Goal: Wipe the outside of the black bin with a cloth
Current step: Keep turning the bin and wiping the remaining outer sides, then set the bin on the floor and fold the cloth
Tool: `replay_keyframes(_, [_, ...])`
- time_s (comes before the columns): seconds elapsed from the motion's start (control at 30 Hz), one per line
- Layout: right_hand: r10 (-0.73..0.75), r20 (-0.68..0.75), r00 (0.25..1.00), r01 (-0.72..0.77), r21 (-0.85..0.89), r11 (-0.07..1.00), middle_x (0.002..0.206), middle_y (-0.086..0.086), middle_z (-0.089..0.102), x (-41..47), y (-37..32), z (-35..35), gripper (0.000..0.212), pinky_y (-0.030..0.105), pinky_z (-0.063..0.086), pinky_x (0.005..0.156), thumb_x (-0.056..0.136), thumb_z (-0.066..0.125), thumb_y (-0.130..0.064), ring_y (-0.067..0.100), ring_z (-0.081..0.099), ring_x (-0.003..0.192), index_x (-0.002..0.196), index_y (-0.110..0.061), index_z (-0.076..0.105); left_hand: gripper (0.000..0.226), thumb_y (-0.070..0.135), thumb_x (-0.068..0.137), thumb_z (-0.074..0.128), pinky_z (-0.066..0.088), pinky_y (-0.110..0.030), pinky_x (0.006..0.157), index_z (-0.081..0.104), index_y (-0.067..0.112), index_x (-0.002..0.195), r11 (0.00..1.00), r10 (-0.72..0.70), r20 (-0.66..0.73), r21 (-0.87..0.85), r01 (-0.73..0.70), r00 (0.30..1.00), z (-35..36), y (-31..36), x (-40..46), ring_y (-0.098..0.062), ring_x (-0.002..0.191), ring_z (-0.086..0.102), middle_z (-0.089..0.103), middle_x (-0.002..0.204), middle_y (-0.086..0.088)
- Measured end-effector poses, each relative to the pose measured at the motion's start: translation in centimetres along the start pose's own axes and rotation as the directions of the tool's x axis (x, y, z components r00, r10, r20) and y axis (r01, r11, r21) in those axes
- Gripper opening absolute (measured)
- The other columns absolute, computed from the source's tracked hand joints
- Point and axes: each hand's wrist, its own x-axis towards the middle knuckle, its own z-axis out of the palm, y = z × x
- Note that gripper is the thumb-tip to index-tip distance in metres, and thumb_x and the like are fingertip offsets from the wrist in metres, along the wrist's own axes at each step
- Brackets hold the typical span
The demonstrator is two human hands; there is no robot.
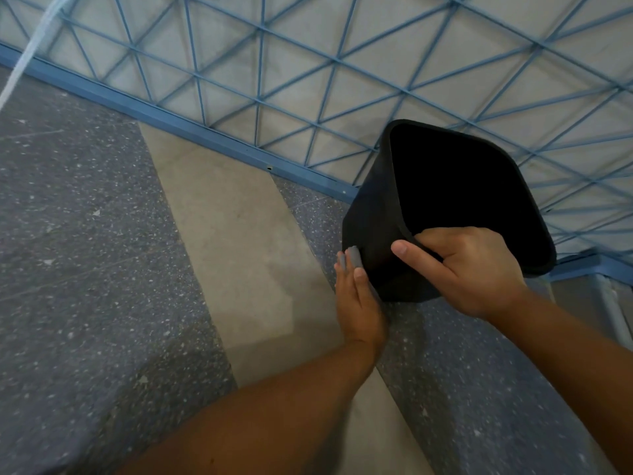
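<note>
Fingers (356, 286) flat on cloth (354, 257) — right hand (476, 269) grips bin (373, 234) rim.

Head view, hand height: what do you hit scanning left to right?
Speckled grey floor → pale floor strip → left hand pressing a grey cloth to the bin's side → black bin → right hand gripping its rim.
</note>
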Motion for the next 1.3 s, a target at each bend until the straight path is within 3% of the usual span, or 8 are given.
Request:
replay_keyframes(0.2, [-0.001, -0.011, 1.0, 0.001, -0.011, 1.0, 0.048, -0.005, 0.037, 0.0, -0.2, -0.2, 0.057, 0.039, 0.04, 0.046, 0.093, 0.031, -0.062, 0.009, 0.041, 0.045, 0.052, -0.024, 0.039, 0.048, 0.022, 0.117, 0.033, 0.008, -0.02, 0.127, 0.034, 0.009, 0.163, 0.973, -0.121, 0.059, 0.202, 0.107, 0.991, -1.9, -1.2, 1.7, -0.02, 0.165, 0.018, 0.028, 0.174, -0.008])
replay_keyframes(0.3, [0.006, -0.01, 1.0, -0.006, -0.021, 1.0, 0.048, -0.004, 0.037, -0.1, -0.2, -0.2, 0.058, 0.039, 0.04, 0.047, 0.093, 0.03, -0.063, 0.01, 0.042, 0.046, 0.052, -0.022, 0.038, 0.051, 0.034, 0.114, 0.04, 0.02, -0.039, 0.135, 0.046, 0.009, 0.158, 0.985, -0.172, -0.074, 0.011, 0.173, 0.982, -2.1, 0.4, 2.0, -0.023, 0.161, 0.032, 0.041, 0.168, -0.009])
replay_keyframes(0.43, [0.007, -0.008, 1.0, -0.007, -0.014, 1.0, 0.05, -0.003, 0.045, 0.0, -0.1, 0.0, 0.062, 0.039, 0.041, 0.048, 0.092, 0.028, -0.065, 0.011, 0.047, 0.048, 0.055, -0.02, 0.048, 0.053, 0.031, 0.113, 0.036, 0.017, -0.032, 0.134, 0.033, 0.013, 0.163, 0.984, -0.021, -0.043, -0.177, 0.013, 0.999, 0.0, 3.7, -1.1, -0.008, 0.162, 0.02, 0.027, 0.173, 0.003])
replay_keyframes(0.53, [0.002, -0.009, 1.0, -0.002, 0.002, 1.0, 0.05, -0.003, 0.045, -0.1, -0.1, -0.1, 0.063, 0.039, 0.041, 0.048, 0.092, 0.028, -0.066, 0.011, 0.047, 0.047, 0.055, -0.02, 0.049, 0.051, 0.024, 0.116, 0.033, 0.017, -0.039, 0.136, 0.026, 0.014, 0.165, 0.968, -0.099, -0.031, -0.233, 0.09, 0.995, 1.4, 3.2, -2.4, -0.013, 0.164, 0.018, 0.023, 0.176, 0.001])
replay_keyframes(0.63, [0.008, -0.001, 1.0, -0.008, -0.009, 1.0, 0.05, -0.003, 0.044, -0.1, 0.0, 0.0, 0.062, 0.038, 0.041, 0.048, 0.093, 0.028, -0.065, 0.01, 0.047, 0.048, 0.055, -0.02, 0.047, 0.068, 0.057, 0.109, 0.039, 0.022, -0.045, 0.135, 0.034, 0.018, 0.165, 0.955, -0.224, -0.028, -0.205, 0.214, 0.974, 0.8, 0.9, -1.1, -0.019, 0.162, 0.027, 0.031, 0.174, -0.002])
replay_keyframes(0.77, [0.005, 0.001, 1.0, -0.005, -0.023, 1.0, 0.05, -0.002, 0.043, -0.1, 0.0, 0.0, 0.061, 0.037, 0.039, 0.048, 0.093, 0.03, -0.064, 0.01, 0.045, 0.048, 0.054, -0.019, 0.045, 0.048, 0.03, 0.116, 0.037, 0.032, -0.047, 0.13, 0.046, 0.012, 0.16, 0.937, -0.339, -0.014, -0.096, 0.336, 0.941, -0.3, -0.4, 0.5, -0.027, 0.156, 0.04, 0.046, 0.166, -0.009])
replay_keyframes(1.13, [0.074, -0.061, 0.995, -0.082, -0.136, 0.987, 0.048, -0.006, 0.036, -0.1, -1.7, 0.1, 0.057, 0.031, 0.035, 0.045, 0.093, 0.029, -0.062, 0.012, 0.04, 0.046, 0.053, -0.023, 0.041, 0.052, 0.043, 0.112, 0.048, 0.047, -0.034, 0.102, 0.067, 0.003, 0.137, 0.928, -0.372, -0.066, -0.023, 0.371, 0.926, -5.2, 6.7, 3.8, -0.028, 0.115, 0.063, 0.069, 0.122, -0.009])
replay_keyframes(1.3, [0.088, -0.092, 0.992, -0.105, -0.199, 0.974, 0.055, -0.005, 0.048, 1.6, -2.7, 0.4, 0.055, 0.029, 0.034, 0.05, 0.093, 0.029, -0.061, 0.021, 0.059, 0.06, 0.058, -0.022, 0.045, 0.07, 0.069, 0.095, 0.051, 0.047, -0.064, 0.116, 0.063, 0.024, 0.147, 0.964, -0.265, -0.028, 0.007, 0.266, 0.964, -6.9, 8.7, 5.8, -0.034, 0.144, 0.055, 0.061, 0.153, -0.003])
